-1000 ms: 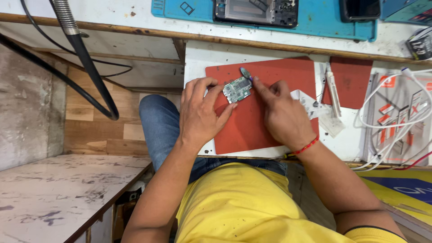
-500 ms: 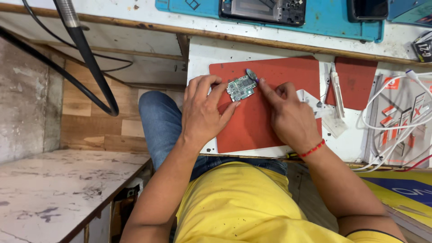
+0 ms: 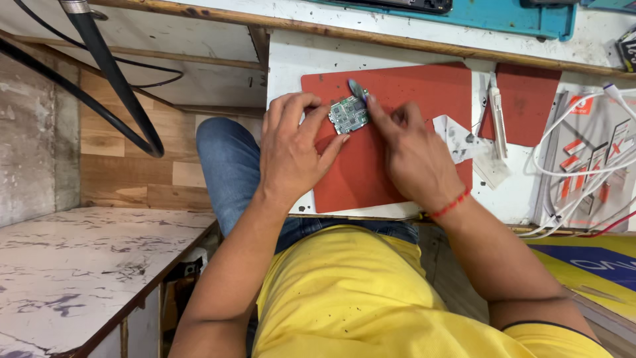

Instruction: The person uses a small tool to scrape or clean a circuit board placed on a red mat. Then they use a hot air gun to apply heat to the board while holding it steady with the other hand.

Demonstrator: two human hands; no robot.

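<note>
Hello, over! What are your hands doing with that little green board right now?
Left hand pinching small green circuit board on red mat. Right hand pressing thin grey tool to the board's edge. Nothing in the way.

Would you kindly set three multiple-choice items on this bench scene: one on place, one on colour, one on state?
1. The circuit board lies over:
A the red mat
B the blue tray
C the grey ledge

2. The band on the right wrist is:
A green
B red
C black

3. The left hand is:
A flat on the lap
B pinching the board's edge
C holding a cable

Key: 1 A, red shows all round the board. 2 B, the wrist band is red. 3 B, its fingers grip the board while the right hand applies a thin tool.
</note>
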